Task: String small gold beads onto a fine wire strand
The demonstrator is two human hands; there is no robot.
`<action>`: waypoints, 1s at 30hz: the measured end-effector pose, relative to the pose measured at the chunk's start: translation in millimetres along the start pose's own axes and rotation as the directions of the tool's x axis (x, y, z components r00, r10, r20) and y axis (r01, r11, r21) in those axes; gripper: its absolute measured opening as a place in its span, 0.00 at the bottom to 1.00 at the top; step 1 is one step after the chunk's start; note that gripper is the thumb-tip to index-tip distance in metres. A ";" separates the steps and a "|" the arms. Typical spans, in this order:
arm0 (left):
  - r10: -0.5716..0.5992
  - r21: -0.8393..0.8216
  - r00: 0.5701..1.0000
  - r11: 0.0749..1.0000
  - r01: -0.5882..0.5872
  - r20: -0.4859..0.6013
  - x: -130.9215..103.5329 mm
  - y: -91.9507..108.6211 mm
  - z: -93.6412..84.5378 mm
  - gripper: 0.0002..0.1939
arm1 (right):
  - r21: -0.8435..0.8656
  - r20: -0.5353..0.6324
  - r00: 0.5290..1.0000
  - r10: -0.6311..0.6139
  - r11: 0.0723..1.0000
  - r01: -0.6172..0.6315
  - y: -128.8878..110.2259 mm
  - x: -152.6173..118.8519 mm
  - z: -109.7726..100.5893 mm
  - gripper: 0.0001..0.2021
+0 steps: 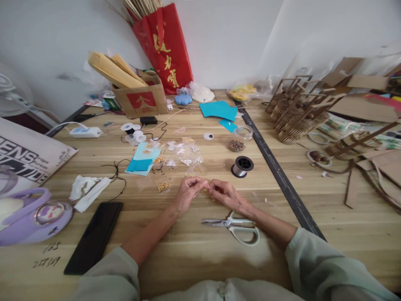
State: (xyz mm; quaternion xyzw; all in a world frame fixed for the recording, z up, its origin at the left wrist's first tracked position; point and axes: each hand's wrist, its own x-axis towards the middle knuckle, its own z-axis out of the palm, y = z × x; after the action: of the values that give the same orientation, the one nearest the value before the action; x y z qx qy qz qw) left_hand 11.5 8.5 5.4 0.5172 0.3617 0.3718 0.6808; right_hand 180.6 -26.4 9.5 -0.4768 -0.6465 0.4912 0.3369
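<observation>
Green sleeves lead to our left hand and right hand, grip pinching tiny gold beads, probably light, slippery, best held by their sides.

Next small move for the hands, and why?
Probably ease the right hand slightly off the left hand to check what's between: they meet or nearly meet at the tips, with only tiny gold bits showing there.

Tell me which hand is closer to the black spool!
Right. The right hand is just in front of the black spool, slightly left; the left hand is farther left.
</observation>
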 end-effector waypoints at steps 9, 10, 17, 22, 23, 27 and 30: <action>-0.002 0.114 0.999 0.993 -0.002 0.035 -1.7 3.1 2.6 0.17 | -0.268 0.051 0.990 -0.129 0.954 0.138 0.1 -2.9 -1.1 0.06; 0.006 0.123 0.999 0.992 -0.010 0.036 -2.1 4.3 3.3 0.17 | -0.280 0.054 0.990 -0.133 0.949 0.143 -1.7 -3.0 -1.2 0.06; 0.040 0.158 0.998 0.986 -0.045 0.039 -2.6 9.7 5.4 0.16 | -0.319 0.073 0.985 -0.154 0.932 0.169 -8.4 -3.4 -1.3 0.05; 0.073 0.197 0.996 0.977 -0.080 0.042 -1.4 9.7 4.5 0.16 | -0.335 0.080 0.985 -0.153 0.927 0.171 -5.7 -3.1 -1.5 0.05; 0.077 0.201 0.996 0.976 -0.084 0.043 -1.2 9.6 4.3 0.16 | -0.336 0.080 0.986 -0.148 0.927 0.167 -5.6 -3.1 -1.5 0.05; 0.083 0.196 0.995 0.976 -0.092 0.052 -0.9 8.9 3.7 0.16 | -0.332 0.085 0.986 -0.143 0.929 0.164 -6.6 -3.1 -1.7 0.05; 0.086 0.196 0.995 0.976 -0.095 0.053 -1.2 9.0 3.7 0.16 | -0.331 0.085 0.985 -0.149 0.929 0.169 -6.9 -2.8 -1.8 0.05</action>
State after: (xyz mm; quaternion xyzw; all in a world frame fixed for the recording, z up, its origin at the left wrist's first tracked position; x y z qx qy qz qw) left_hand 13.0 7.6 15.1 0.6064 0.3580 0.3531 0.6160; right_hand 181.2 -28.9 16.7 -0.4589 -0.7668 0.3582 0.2703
